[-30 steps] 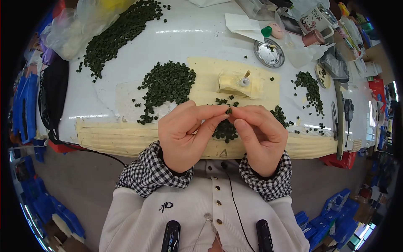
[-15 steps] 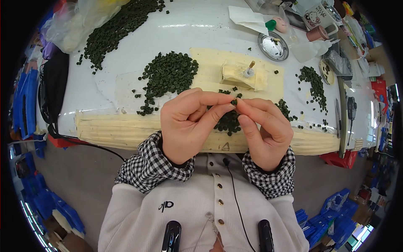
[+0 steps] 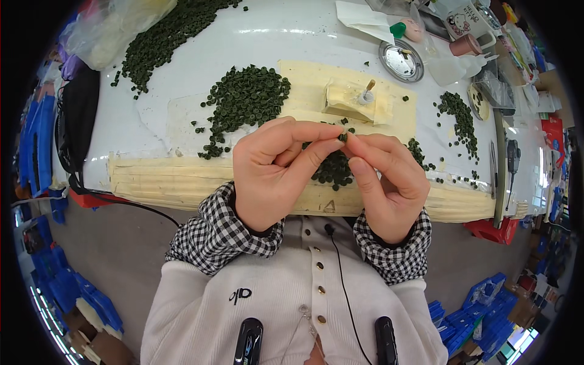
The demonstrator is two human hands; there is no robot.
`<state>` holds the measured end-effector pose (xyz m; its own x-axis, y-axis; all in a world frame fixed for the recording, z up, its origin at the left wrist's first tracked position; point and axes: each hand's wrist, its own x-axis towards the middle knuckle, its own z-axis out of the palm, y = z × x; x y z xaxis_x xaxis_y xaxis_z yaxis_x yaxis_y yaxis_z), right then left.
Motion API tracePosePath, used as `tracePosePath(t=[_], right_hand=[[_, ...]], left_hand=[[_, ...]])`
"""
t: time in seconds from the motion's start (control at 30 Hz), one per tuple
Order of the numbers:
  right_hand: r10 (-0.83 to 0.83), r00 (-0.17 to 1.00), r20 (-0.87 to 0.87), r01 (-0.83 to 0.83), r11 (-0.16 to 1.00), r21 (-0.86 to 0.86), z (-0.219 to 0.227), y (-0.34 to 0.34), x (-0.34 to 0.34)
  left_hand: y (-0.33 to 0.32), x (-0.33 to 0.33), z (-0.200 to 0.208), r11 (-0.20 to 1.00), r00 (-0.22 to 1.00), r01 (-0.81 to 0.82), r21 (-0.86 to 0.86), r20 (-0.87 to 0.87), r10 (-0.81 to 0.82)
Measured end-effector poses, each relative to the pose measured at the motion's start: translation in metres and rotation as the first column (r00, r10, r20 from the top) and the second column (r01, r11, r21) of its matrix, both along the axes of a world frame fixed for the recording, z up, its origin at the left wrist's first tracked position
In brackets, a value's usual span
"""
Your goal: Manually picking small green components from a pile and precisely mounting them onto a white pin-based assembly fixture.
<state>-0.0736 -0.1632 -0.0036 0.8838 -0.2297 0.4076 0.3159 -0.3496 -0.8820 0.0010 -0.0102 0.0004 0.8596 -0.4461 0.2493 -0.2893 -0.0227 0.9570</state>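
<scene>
My left hand [image 3: 272, 167] pinches a small dark green cap-like piece [image 3: 343, 137] between thumb and index finger. From the other side my right hand [image 3: 392, 182] meets the piece with its index fingertip. The right thumb lies lower, a little apart from it, and the other right fingers are curled. A heap of similar dark green pieces [image 3: 333, 170] lies under the hands, partly hidden by them. Just beyond stands a pale yellow covered block [image 3: 350, 103] with a small whitish cup [image 3: 366, 96] on top, a brown stick rising from it.
A larger heap of green pieces [image 3: 249, 97] lies left of the block, another [image 3: 173, 42] farther back. More pieces [image 3: 456, 118] are at right, near a round metal dish [image 3: 401, 61] and a squeeze bottle [image 3: 450, 70]. Yellowish padding [image 3: 170, 179] covers the table's front edge.
The view has shifted slightly, so the table things appear a little higher and farther right. Both hands keep nearly the same pose around the small piece.
</scene>
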Motion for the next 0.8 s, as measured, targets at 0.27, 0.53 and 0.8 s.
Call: tracePosePath(t=[0.27, 0.53, 0.8], right_hand=[[-0.058, 0.997, -0.047, 0.063, 0.992, 0.11, -0.0013, 0.0001, 0.0005], [-0.073, 0.995, -0.063, 0.081, 0.988, 0.13, -0.0006, 0.0014, 0.0023], [-0.093, 0.994, 0.059, 0.096, 0.995, -0.042, -0.0023, -0.0004, 0.004]], left_hand=[[0.0001, 0.0003, -0.0007, 0.999, 1.0, 0.02, 0.029, 0.006, -0.02], [0.0, -0.0005, -0.0009, 0.998, 0.999, 0.044, 0.051, 0.011, -0.045], [0.0003, -0.001, -0.001, 0.999, 1.0, 0.014, 0.051, -0.007, -0.014]])
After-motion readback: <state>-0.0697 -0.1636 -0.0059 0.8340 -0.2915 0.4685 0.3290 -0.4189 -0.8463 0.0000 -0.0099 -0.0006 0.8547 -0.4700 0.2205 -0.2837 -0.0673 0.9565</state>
